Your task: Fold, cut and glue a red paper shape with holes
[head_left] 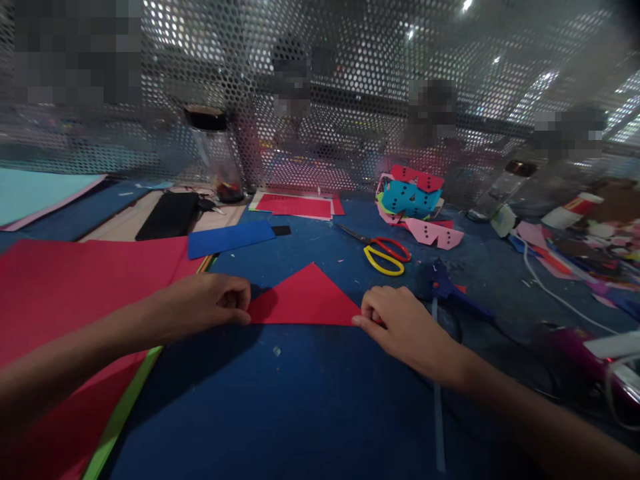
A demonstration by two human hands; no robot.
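A red paper triangle (306, 300) lies flat on the blue table cover (280, 400), its point facing away from me. My left hand (210, 303) is closed, its fingers pinching the triangle's left corner. At the right corner my right hand (400, 327) is also closed, thumb and fingers pressed on the paper's edge. Both forearms reach in from the bottom corners.
Large red sheets (75, 293) over a green one (125, 407) lie at left, with a blue strip (230, 238) behind. Red-and-yellow scissors (385, 253), a blue glue gun (445, 287), paper cut-outs (415, 200), a clear jar (220, 157) and a perforated metal screen (350, 87) stand beyond.
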